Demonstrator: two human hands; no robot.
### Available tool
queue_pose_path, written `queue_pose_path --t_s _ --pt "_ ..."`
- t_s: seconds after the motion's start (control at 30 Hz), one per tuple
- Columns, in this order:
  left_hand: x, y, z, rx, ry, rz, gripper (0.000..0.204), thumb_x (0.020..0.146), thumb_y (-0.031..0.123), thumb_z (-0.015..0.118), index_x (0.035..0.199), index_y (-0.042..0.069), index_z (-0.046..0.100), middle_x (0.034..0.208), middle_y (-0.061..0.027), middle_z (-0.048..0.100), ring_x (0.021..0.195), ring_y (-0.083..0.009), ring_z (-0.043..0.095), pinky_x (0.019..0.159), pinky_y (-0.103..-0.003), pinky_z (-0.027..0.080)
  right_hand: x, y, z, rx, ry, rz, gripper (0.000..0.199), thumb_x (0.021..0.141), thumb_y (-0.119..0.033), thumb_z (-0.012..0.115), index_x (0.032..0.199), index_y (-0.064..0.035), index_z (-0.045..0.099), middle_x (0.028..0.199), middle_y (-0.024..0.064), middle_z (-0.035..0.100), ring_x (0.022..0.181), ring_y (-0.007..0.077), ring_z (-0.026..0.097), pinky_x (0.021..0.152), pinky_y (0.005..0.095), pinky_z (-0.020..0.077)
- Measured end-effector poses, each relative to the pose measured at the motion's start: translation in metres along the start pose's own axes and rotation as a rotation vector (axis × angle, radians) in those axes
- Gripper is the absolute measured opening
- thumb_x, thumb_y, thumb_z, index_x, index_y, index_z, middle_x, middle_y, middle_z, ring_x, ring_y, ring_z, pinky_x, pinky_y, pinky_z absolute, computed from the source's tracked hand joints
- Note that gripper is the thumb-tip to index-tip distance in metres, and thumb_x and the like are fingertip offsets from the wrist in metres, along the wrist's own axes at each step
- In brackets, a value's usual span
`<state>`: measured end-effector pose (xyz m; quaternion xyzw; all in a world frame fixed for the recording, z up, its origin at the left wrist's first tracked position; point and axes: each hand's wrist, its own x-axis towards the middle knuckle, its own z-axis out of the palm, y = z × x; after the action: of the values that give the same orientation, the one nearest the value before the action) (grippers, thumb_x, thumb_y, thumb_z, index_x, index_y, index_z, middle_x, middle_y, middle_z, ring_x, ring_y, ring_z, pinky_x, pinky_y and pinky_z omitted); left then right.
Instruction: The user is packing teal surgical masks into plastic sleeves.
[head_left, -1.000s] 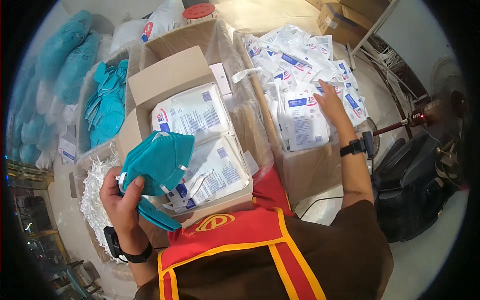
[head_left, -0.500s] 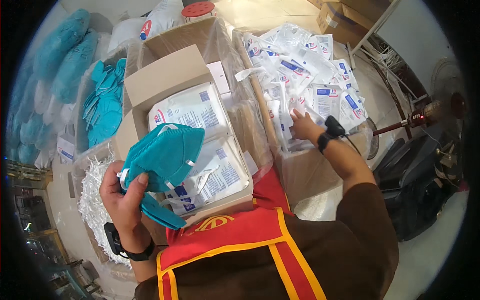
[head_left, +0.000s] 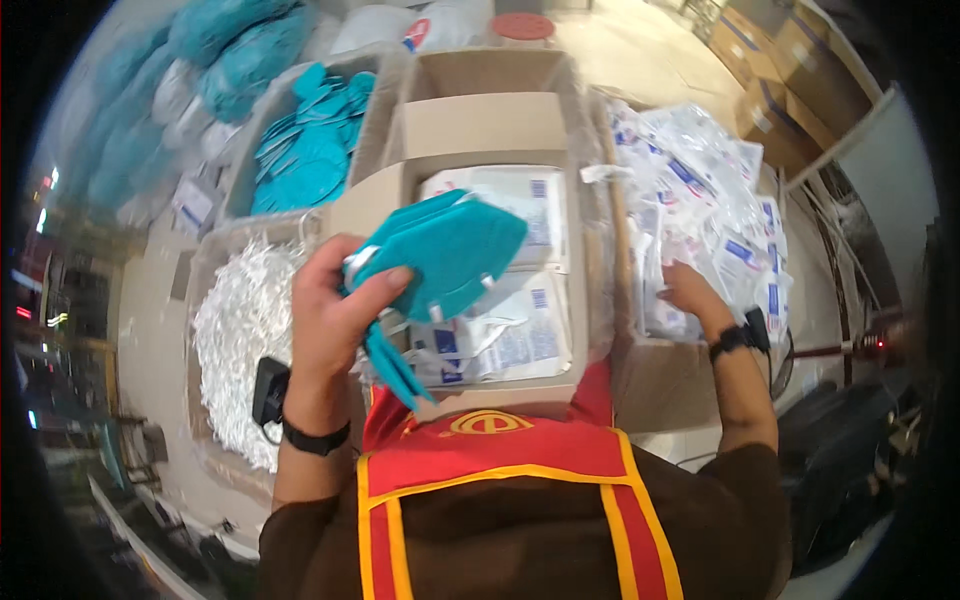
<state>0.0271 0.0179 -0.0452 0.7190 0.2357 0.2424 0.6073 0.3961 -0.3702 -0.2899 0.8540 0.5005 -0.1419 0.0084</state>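
My left hand (head_left: 345, 305) grips several stacked teal face masks (head_left: 440, 255), thumb on top and fingers behind. Another folded teal mask hangs below them, with white straps showing. The stack is over an open carton (head_left: 480, 125) with white printed packets (head_left: 530, 330) inside. On the right, my right hand (head_left: 690, 288) lies low among loose white mask packets (head_left: 690, 175) in a second box (head_left: 660, 375). Its thumb and forefinger look apart, touching the packets; the other fingers are partly hidden and blurred.
A bin of teal mask pieces (head_left: 310, 165) stands at the far left. Nearer, a box holds white strap strips (head_left: 245, 340). Bulging teal bags (head_left: 255, 60) lie behind. Brown cartons (head_left: 780, 85) are stacked far right, and a red stool (head_left: 523, 27) stands at the back.
The view has swung, so the boxes appear level and shifted right. My left hand still holds the masks over the carton. The right hand stays among the packets, its fingers slightly more drawn in.
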Motion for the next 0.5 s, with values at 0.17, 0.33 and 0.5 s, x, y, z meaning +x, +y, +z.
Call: queue_pose_path --t_s 0.17,0.33,0.5 --pt "-0.003 -0.012 0.005 -0.122 -0.006 0.060 0.022 0.077 0.009 0.077 0.090 0.002 0.061 0.079 -0.0005 0.062 0.070 -0.0070 0.059 0.062 -0.022 0.048 -0.022 -0.081 -0.120 0.218 0.459 0.309 0.024 0.082 -0.016 0.068 0.103 -0.0046 0.069 0.103 0.0154 0.068 0.097 0.0327 0.063 0.086 0.0381 0.0498" --pt "-0.012 -0.007 0.014 -0.060 -0.022 0.147 0.023 0.077 0.008 0.077 0.089 0.003 0.059 0.079 -0.0003 0.062 0.070 -0.0058 0.058 0.061 -0.021 0.048 -0.002 -0.251 -0.218 0.549 0.698 -0.244 0.032 0.078 -0.009 0.072 0.108 -0.0011 0.065 0.107 0.0150 0.065 0.098 0.0299 0.063 0.086 0.0332 0.0494" --pt "-0.021 -0.007 0.019 -0.169 -0.021 0.184 0.024 0.079 0.011 0.077 0.092 0.005 0.058 0.078 0.0010 0.060 0.063 -0.0062 0.055 0.056 -0.020 0.044 0.024 -0.315 -0.222 0.619 0.704 -0.350 0.038 0.077 -0.008 0.072 0.112 -0.0010 0.058 0.097 0.0165 0.062 0.086 0.0311 0.062 0.076 0.0370 0.0493"
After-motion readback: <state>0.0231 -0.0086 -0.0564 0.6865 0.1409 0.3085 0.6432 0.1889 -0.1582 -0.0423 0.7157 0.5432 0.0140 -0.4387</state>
